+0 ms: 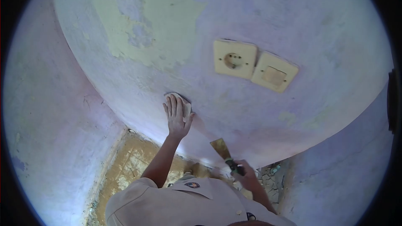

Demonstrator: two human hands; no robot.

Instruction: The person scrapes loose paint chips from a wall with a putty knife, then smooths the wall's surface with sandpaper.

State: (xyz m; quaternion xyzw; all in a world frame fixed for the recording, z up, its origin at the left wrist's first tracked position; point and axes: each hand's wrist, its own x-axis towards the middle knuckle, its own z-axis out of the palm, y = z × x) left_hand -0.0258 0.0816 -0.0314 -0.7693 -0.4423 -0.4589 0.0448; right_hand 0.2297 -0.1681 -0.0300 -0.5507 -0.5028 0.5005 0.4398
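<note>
My left hand [177, 119] presses flat on a folded piece of sandpaper [186, 106], holding it against the painted wall [251, 113]. Pale edges of the sheet stick out beyond the fingertips and beside the thumb. Lower and to the right, my right hand [245, 173] is closed around the dark green and black handle of a putty knife [220, 147]. The blade, a worn yellowish metal, points up and left, and seems to stand clear of the wall. Above my left hand, the wall has patches of bare greenish plaster [167, 21] among faded lilac paint.
A cream socket [235, 58] and a tilted switch plate [275, 72] are mounted on the wall, up and right of my hands. Another wall [54, 121] meets it at the left. Below lies a dusty, stained floor [134, 155], with broken rubble [270, 182] at the right.
</note>
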